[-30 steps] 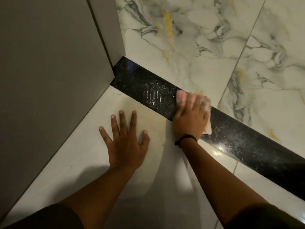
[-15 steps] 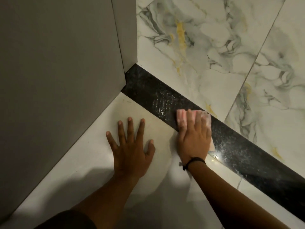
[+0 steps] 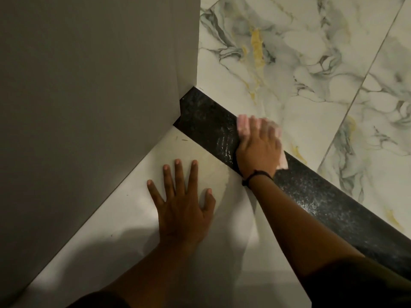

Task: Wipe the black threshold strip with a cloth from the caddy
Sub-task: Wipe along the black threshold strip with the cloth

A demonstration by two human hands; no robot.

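Observation:
The black threshold strip (image 3: 315,196) runs diagonally from the grey wall corner at centre down to the right edge. My right hand (image 3: 258,150) presses a pale pink cloth (image 3: 242,125) flat onto the strip, a little right of the corner; the cloth shows past my fingertips and beside my palm. Wet streaks glisten on the strip just left of the hand. A black band circles my right wrist. My left hand (image 3: 182,205) lies flat on the plain white floor, fingers spread, holding nothing. The caddy is out of view.
A grey wall (image 3: 89,107) fills the left side and meets the strip's end at a corner. Beyond the strip lie marble tiles (image 3: 300,63) with grey and gold veins. Plain white floor (image 3: 124,230) is on the near side.
My right hand slid the cloth back along the strip, then forward across it. The view shifted, so the corner now sits further right. My left hand stayed planted.

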